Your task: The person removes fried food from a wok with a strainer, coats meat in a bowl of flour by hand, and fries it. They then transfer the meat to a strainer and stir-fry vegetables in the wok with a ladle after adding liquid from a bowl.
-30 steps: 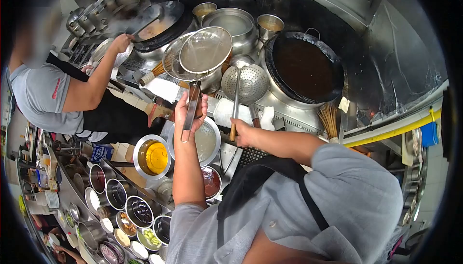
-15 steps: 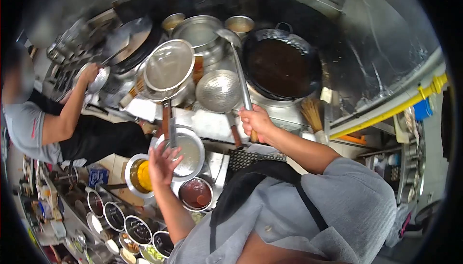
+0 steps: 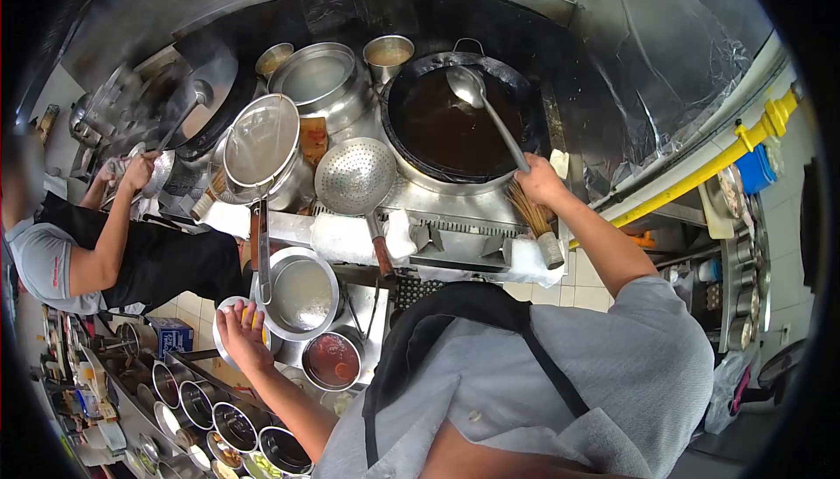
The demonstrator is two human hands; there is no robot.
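Observation:
My right hand [image 3: 541, 179] is wrapped round the handle of a metal ladle [image 3: 497, 120], whose bowl lies over the dark liquid in a large wok [image 3: 437, 120]. My left hand [image 3: 244, 336] holds nothing, its fingers apart, in front of a bowl [image 3: 229, 306] at the lower left. Beside that hand stands a metal basin [image 3: 302, 293] of cloudy liquid, with a pot of red sauce [image 3: 332, 360] below it. A round perforated strainer [image 3: 355, 176] and a fine mesh sieve [image 3: 262, 140] sit between the basin and the back pots.
A co-worker [image 3: 79, 251] at the left holds a ladle over another wok [image 3: 206, 98]. A bamboo brush [image 3: 535, 225] is near my right hand. A lidded-looking steel pot [image 3: 317, 76] stands at the back. Ingredient containers [image 3: 235, 426] line the lower left; a yellow pipe [image 3: 700, 168] runs along the right.
My right hand and the ladle have moved right, and its bowl is now over the wok. My left hand has moved left and down. The view has shifted, and the co-worker's hands have moved closer together.

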